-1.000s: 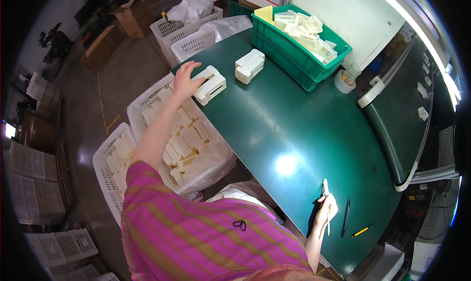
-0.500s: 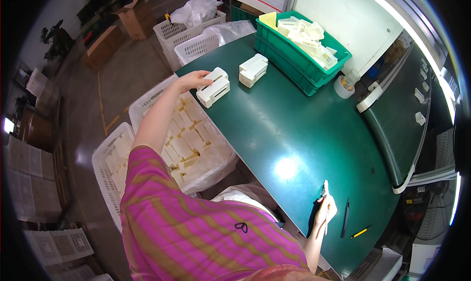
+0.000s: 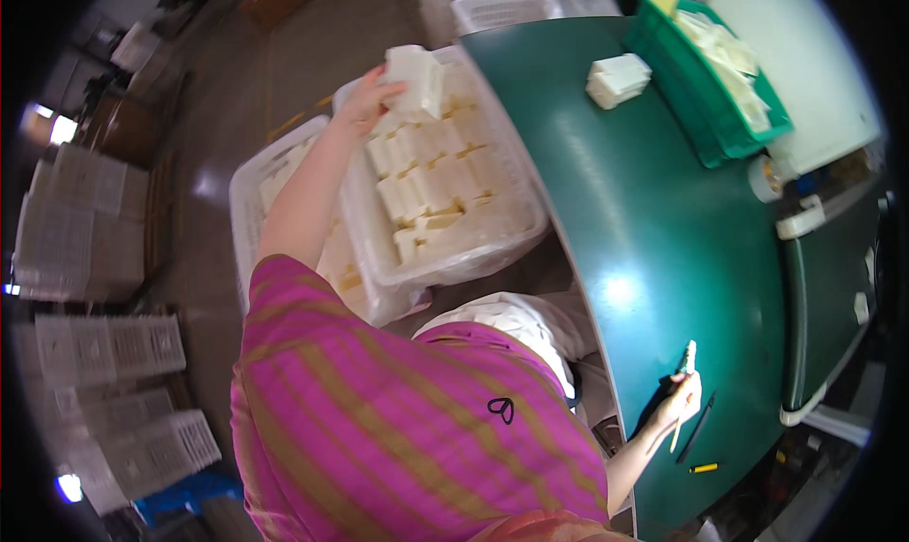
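My left hand (image 3: 365,102) is closed on a white plastic block (image 3: 415,80), a bundle of fitted parts, and holds it above the far end of a white crate (image 3: 356,206). Rows of similar white parts (image 3: 440,177) lie in that crate over clear plastic film. Low on the right, above the green table (image 3: 578,144), my right hand (image 3: 684,402) grips a slim tool (image 3: 688,357) with a pale stick-like end below the fingers; its exact kind is unclear. Beside that hand lie a thin black tool (image 3: 699,426) and a short yellow-and-black tool (image 3: 704,468).
Another white block (image 3: 617,80) sits at the table's far side, near a green crate (image 3: 743,146) of loose white parts. A second white crate (image 3: 248,187) adjoins the first on the left. A dark conveyor belt (image 3: 824,305) runs along the right. Stacked crates (image 3: 109,345) stand on the floor at left.
My left hand has carried the white block off the table edge to over the crate. The view has swung left. My right hand still holds the slim tool.
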`<action>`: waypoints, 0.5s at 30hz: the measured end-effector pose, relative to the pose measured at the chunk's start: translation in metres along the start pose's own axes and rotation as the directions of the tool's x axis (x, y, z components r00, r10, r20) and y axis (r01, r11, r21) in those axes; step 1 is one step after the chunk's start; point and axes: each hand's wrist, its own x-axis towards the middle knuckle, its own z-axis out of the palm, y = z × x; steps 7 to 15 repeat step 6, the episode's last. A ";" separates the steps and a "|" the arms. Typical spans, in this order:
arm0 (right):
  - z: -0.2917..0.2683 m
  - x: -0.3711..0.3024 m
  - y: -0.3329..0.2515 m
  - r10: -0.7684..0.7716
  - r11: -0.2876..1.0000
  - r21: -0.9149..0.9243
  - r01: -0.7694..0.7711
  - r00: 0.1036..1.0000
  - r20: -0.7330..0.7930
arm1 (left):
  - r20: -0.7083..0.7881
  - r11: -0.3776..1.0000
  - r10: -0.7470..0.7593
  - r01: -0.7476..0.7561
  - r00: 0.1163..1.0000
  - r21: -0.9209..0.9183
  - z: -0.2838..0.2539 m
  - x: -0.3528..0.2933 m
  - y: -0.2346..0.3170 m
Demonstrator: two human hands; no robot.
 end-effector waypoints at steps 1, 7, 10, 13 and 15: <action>0.000 -0.001 -0.002 0.030 0.997 0.075 -0.029 0.999 -0.018 | -0.083 1.000 0.027 -0.028 0.996 -0.005 -0.038 -0.017 0.003; 0.000 -0.002 -0.004 0.087 0.931 0.349 -0.108 0.993 0.078 | -0.540 0.962 0.112 -0.227 0.834 -0.151 -0.244 -0.118 -0.036; 0.000 -0.002 -0.004 0.087 0.931 0.349 -0.108 0.993 0.078 | -0.540 0.962 0.112 -0.227 0.834 -0.151 -0.244 -0.118 -0.036; 0.000 -0.002 -0.004 0.087 0.931 0.349 -0.108 0.993 0.078 | -0.540 0.962 0.112 -0.227 0.834 -0.151 -0.244 -0.118 -0.036; 0.000 -0.002 -0.004 0.087 0.931 0.349 -0.108 0.993 0.078 | -0.540 0.962 0.112 -0.227 0.834 -0.151 -0.244 -0.118 -0.036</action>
